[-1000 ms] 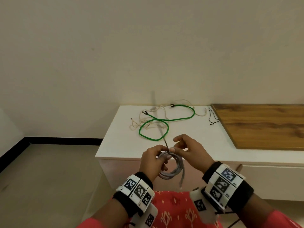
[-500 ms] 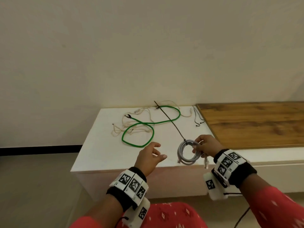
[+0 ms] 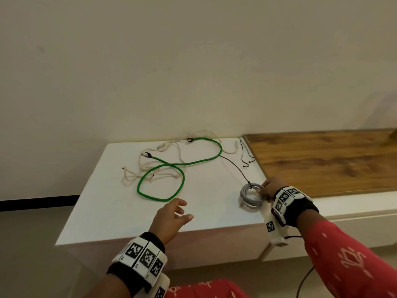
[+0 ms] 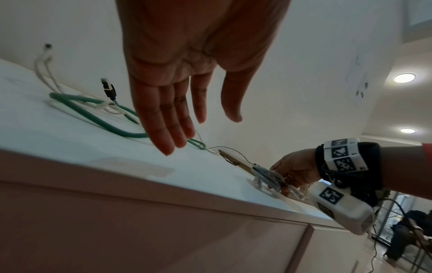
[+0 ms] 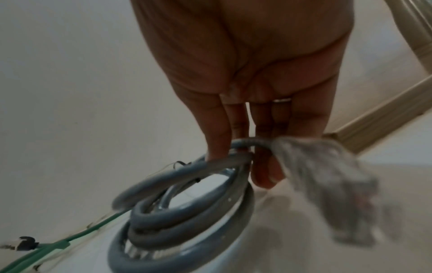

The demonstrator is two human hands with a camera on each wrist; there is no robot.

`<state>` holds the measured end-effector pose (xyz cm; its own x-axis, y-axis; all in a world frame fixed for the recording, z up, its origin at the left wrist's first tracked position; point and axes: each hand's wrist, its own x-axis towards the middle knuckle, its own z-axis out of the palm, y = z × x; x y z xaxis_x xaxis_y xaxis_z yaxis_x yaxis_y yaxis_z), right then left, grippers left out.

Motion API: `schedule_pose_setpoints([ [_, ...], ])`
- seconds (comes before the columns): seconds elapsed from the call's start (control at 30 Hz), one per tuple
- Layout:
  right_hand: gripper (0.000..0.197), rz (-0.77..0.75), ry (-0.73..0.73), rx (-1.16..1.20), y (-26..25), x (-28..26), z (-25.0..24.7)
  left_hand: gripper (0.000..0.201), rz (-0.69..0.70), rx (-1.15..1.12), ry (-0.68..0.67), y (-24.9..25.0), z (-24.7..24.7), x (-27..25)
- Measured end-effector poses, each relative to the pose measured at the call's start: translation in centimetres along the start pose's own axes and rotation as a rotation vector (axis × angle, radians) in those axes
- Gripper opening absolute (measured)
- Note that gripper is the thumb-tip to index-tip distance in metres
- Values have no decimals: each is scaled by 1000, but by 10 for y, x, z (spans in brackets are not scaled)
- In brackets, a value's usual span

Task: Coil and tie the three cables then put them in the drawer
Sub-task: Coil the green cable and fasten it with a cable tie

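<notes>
The right hand [image 3: 268, 189] pinches the coiled grey cable [image 3: 251, 195] at the white worktop's [image 3: 103, 211] right end. Left of the coil, the left hand [image 3: 171, 218] hovers spread, holding nothing. The green cable [image 3: 182, 164] and cream cable [image 3: 150, 166] lie loose farther left.

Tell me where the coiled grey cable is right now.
In the head view the grey cable sits at the right of the white cabinet top, held by the right hand, beside the wooden board.

Three cables show: one coiled grey cable [image 3: 251, 195], one loose green cable [image 3: 171, 166] and one loose cream cable [image 3: 137, 171]. Two thin black ties [image 3: 245, 153] lie apart; a third trails from the coil.
</notes>
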<state>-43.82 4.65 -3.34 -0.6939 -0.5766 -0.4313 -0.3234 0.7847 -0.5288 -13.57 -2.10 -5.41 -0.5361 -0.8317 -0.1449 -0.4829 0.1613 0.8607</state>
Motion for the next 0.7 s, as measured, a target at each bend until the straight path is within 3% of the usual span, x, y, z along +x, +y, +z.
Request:
schedule_pose_setpoints([
  [0.23, 32, -80, 21, -83, -2, -9, -10, 27, 0, -16, 30, -1, -8, 1],
  [0.37, 28, -215, 81, -122, -22, -18, -10, 27, -12, -25, 73, -4, -21, 4],
  [0.57, 13, -419, -64, -99, -85, -30, 19, 29, -54, 2, 133, -11, -52, 19],
  [0.7, 15, -455, -125, -161, -125, -16, 55, 34, -90, 109, 174, -26, -74, 32],
])
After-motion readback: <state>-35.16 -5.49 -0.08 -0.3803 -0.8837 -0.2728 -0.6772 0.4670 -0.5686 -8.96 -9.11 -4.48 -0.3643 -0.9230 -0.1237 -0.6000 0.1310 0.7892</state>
